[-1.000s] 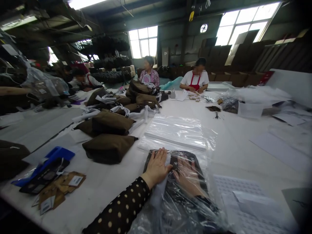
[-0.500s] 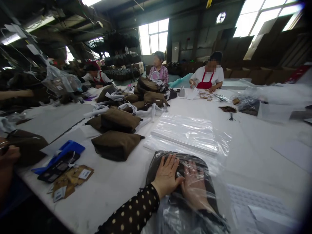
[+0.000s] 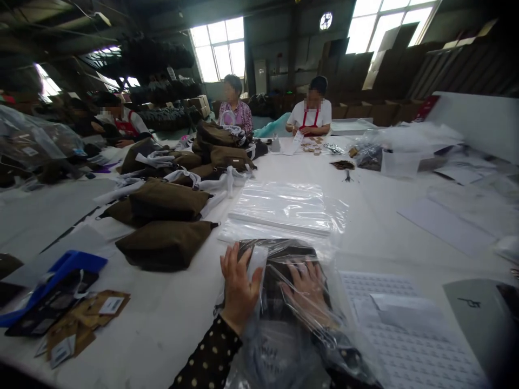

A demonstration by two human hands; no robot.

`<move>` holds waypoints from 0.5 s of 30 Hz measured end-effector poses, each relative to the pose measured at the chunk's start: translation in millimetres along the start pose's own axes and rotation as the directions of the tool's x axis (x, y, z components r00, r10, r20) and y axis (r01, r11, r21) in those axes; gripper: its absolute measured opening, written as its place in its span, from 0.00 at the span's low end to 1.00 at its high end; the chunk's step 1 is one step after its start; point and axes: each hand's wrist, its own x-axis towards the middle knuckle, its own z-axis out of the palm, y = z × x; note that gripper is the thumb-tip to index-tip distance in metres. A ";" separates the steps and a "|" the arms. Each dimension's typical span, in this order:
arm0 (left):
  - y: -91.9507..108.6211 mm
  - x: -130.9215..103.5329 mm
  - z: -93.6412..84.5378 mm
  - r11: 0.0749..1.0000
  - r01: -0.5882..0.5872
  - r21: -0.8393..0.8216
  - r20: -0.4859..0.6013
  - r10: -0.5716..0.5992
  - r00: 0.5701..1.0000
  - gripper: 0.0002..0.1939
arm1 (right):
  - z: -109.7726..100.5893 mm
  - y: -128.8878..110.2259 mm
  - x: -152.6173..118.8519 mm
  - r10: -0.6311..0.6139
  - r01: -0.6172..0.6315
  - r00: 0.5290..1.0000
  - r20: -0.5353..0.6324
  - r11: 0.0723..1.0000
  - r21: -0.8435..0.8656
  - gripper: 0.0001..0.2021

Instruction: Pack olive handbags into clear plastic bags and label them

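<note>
A dark bag (image 3: 281,297) lies in a clear plastic bag (image 3: 272,354) at the table's front edge. My left hand (image 3: 240,286) rests on the outside of the plastic along the bag's left side, fingers apart and thumb stretched out. Beside that thumb runs a whitish strip (image 3: 258,262). My right hand (image 3: 307,286) shows through the plastic and appears to be inside it. Its fingers lie spread on the dark bag's upper right part. Just beyond, a stack of clear plastic bags (image 3: 279,202) lies flat.
Several brown bags (image 3: 166,243) lie to the left and behind. Nearer are a blue item (image 3: 83,262) and cardboard tags (image 3: 107,305). Printed label sheets (image 3: 385,286) lie to the right. Co-workers (image 3: 310,111) sit across the table (image 3: 162,308).
My left hand has moved from the middle of the dark bag to its left side. The right hand remains under the plastic. The camera view has turned right.
</note>
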 end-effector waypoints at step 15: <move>80.3 -59.9 -65.0 0.787 -0.410 -0.461 0.079 0.497 0.864 0.18 | -74.9 -2.9 -181.1 -0.077 0.057 0.995 0.063 0.960 0.276 0.18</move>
